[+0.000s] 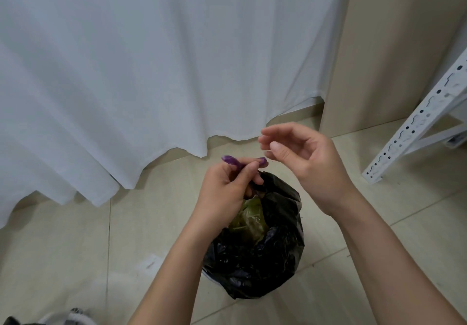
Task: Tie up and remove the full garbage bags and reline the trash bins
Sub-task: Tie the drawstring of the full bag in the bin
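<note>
The left hand (228, 193) has its fingers curled round a purple drawstring (233, 161), both ends poking out above the knuckles, while the right hand (300, 163) hangs just beside and above it, fingers loosely bent and holding nothing I can make out. Right under the left fingers the black bag (265, 256) gapes open, stuffed with crumpled greenish wrapping (249, 220). Beyond the hands lie the tile floor (63, 244), a white curtain (151, 59), and a white slotted rack (414, 122) to the right.

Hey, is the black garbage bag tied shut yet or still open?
Still open. The black garbage bag gapes, showing greenish trash inside; the left hand pinches its purple drawstring.
</note>
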